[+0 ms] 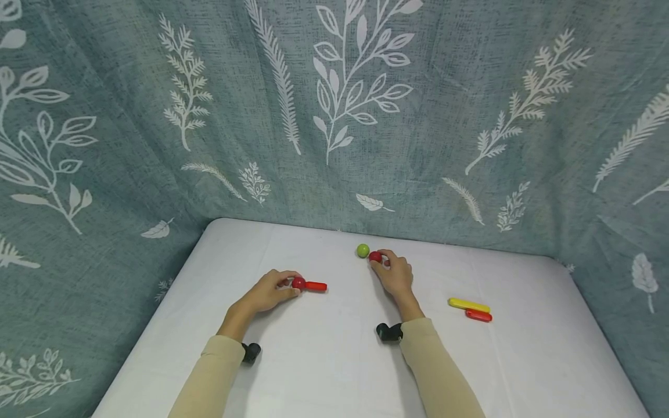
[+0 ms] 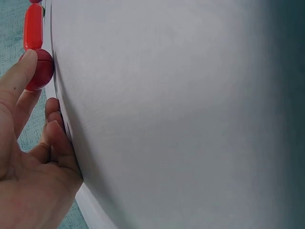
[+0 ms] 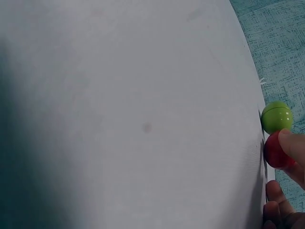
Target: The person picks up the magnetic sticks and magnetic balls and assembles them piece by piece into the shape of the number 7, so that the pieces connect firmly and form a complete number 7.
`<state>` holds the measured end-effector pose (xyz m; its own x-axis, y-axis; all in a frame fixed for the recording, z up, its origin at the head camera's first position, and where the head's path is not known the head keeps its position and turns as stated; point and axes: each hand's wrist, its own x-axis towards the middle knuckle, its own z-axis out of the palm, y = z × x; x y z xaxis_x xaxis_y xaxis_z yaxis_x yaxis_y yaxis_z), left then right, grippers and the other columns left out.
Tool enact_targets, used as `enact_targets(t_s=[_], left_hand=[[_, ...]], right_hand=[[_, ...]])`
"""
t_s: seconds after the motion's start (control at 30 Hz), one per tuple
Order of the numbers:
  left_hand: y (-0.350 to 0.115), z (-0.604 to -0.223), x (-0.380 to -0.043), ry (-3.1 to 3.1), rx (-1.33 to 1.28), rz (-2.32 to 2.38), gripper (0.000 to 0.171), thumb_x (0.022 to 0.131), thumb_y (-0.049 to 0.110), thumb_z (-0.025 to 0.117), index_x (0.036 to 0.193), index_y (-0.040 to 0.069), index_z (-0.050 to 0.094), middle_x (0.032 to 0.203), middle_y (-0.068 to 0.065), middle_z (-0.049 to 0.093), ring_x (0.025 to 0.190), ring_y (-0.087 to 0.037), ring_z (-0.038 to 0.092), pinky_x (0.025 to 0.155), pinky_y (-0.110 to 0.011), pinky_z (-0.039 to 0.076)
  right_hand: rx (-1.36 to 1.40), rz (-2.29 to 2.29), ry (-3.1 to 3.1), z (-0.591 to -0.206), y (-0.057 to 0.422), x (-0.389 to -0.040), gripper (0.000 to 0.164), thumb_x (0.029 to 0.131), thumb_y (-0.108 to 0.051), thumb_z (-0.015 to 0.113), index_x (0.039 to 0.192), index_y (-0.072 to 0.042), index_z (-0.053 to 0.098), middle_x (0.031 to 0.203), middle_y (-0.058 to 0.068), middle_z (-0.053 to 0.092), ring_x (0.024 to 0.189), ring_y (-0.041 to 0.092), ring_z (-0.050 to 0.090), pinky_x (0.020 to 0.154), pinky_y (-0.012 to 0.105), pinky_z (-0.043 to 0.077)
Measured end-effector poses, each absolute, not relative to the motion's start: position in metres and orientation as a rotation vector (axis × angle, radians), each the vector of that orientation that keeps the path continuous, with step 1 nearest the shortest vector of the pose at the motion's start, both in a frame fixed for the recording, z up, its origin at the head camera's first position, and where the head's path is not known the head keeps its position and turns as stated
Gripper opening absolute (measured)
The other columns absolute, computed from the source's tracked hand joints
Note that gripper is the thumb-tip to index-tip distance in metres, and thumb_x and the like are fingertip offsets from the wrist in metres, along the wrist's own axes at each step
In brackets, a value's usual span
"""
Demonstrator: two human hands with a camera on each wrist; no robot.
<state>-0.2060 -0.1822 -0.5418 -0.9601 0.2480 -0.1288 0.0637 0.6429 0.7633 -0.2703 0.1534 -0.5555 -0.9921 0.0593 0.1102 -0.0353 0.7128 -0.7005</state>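
Observation:
My left hand (image 1: 273,289) pinches a red ball (image 1: 298,283) between thumb and fingers, low over the white table. Right at that ball's far side lies a short red stick (image 1: 316,286) with rounded ends; the left wrist view shows the ball (image 2: 44,71) and the stick (image 2: 33,27) end to end. Toward the back of the table, my right hand (image 1: 395,274) pinches another red ball (image 1: 374,256). Just left of it sits a green ball (image 1: 363,250), and in the right wrist view the green ball (image 3: 277,117) appears right against the red one (image 3: 276,151).
On the right side of the white table (image 1: 334,360) lie a long yellow stick (image 1: 468,305) and a short red stick (image 1: 478,315), side by side. A patterned teal cloth (image 1: 418,191) hangs behind the table's back edge.

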Motion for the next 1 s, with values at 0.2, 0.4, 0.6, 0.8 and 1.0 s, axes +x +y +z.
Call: enact_targets(t_s=[0.2, 0.4, 0.6, 0.8, 1.0], left_hand=[[-0.182, -0.542, -0.206, 2.632, 0.265, 1.218, 0.038, 0.093, 0.033, 0.074, 0.129, 0.025, 0.067, 0.104, -0.007, 0.053, 0.097, -0.024, 0.048, 0.087, -0.048, 0.042], [-0.181, -0.545, -0.208, 2.630, 0.278, 1.216, 0.036, 0.093, 0.033, 0.074, 0.127, 0.027, 0.067, 0.104, -0.006, 0.052, 0.098, -0.023, 0.047, 0.087, -0.047, 0.042], [-0.180, -0.541, -0.208, 2.635, 0.273, 1.203, 0.036, 0.093, 0.031, 0.074, 0.128, 0.026, 0.067, 0.104, -0.006, 0.052, 0.098, -0.023, 0.047, 0.087, -0.046, 0.042], [-0.180, -0.541, -0.209, 2.642, 0.293, 1.189, 0.037, 0.094, 0.031, 0.072, 0.130, 0.025, 0.067, 0.103, -0.006, 0.052, 0.097, -0.023, 0.046, 0.086, -0.045, 0.041], [-0.182, -0.540, -0.208, 2.641, 0.289, 1.197, 0.037, 0.094, 0.032, 0.072, 0.130, 0.024, 0.066, 0.104, -0.006, 0.052, 0.099, -0.024, 0.047, 0.088, -0.046, 0.042]], right_hand=[[-0.045, 1.203, -2.768, -0.557, 0.154, -0.268, 0.043, 0.095, -0.032, 0.070, 0.130, -0.009, 0.064, 0.103, 0.019, 0.063, 0.101, 0.040, 0.052, 0.085, 0.055, 0.037], [-0.025, 1.354, -2.670, -0.548, 0.153, -0.261, 0.042, 0.094, -0.031, 0.072, 0.129, -0.009, 0.065, 0.106, 0.019, 0.062, 0.104, 0.037, 0.051, 0.086, 0.051, 0.038], [0.075, 1.448, -2.580, -0.531, 0.145, -0.251, 0.038, 0.091, -0.024, 0.077, 0.124, -0.008, 0.069, 0.105, 0.018, 0.065, 0.095, 0.031, 0.058, 0.078, 0.042, 0.043], [0.094, 1.488, -2.605, -0.523, 0.133, -0.236, 0.041, 0.090, -0.026, 0.078, 0.126, -0.009, 0.068, 0.103, 0.016, 0.064, 0.089, 0.029, 0.055, 0.077, 0.040, 0.042], [0.163, 1.506, -2.643, -0.529, 0.119, -0.223, 0.039, 0.089, -0.026, 0.079, 0.124, -0.012, 0.070, 0.102, 0.013, 0.064, 0.087, 0.026, 0.054, 0.072, 0.038, 0.042]])
